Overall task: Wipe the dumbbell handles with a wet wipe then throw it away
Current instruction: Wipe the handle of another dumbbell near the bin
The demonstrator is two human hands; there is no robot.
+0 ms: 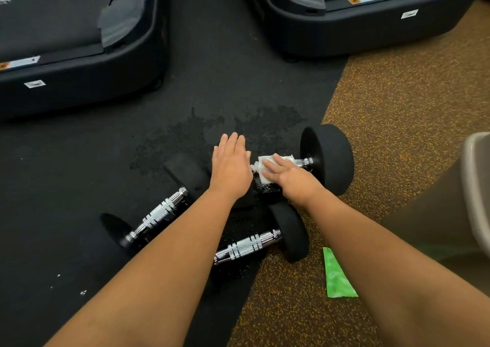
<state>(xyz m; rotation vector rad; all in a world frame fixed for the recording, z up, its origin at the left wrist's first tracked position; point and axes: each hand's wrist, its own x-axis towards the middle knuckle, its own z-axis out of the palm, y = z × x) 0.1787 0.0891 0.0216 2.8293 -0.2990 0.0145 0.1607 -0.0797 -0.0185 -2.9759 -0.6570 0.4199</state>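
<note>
Three black dumbbells with chrome handles lie on the dark floor mat. On the far dumbbell [328, 158], a white wet wipe [263, 165] lies over the handle, and my right hand [289, 177] presses on it with the fingers laid over the wipe. My left hand [230, 169] rests flat, fingers straight, on that dumbbell's left weight, which it hides. The left dumbbell [159, 211] and the near dumbbell [249, 246] lie untouched under my forearms.
Two black treadmill bases [79, 76] [358, 25] stand at the back left and back right. A green wipe packet [335, 275] lies on the speckled brown floor [397, 108] at the right. A grey bin edge [477, 182] shows at the far right. A wet patch [185, 134] darkens the mat.
</note>
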